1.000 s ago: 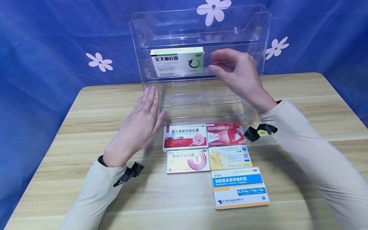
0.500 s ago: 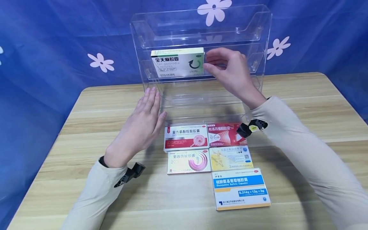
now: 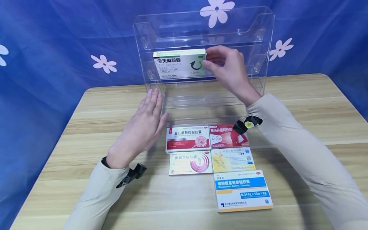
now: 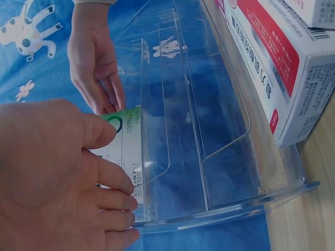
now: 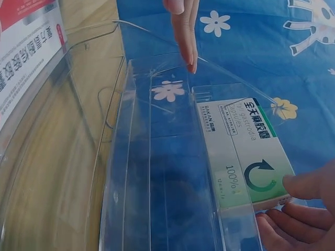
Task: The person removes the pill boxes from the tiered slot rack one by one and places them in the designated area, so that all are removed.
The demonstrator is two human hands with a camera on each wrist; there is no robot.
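A white and green medicine box stands upright in a tier of the clear acrylic rack, towards its left side. At the box's right end is my right hand, its thumb on the front face and its other fingers at the end, pinching it. The right wrist view shows the thumb against the green corner of the medicine box. My left hand is held flat with straight fingers, fingertips by the rack's left side. In the left wrist view, the left palm partly hides the box.
Several medicine boxes lie flat before the rack: a red and white box, a red box, a pink-patterned box, a yellow box and a blue and white box. Behind the wooden table hangs a blue curtain.
My right hand has moved left from beside the upright medicine box to its right end, and the thumb now overlaps its front. The left hand stays by the rack's side.
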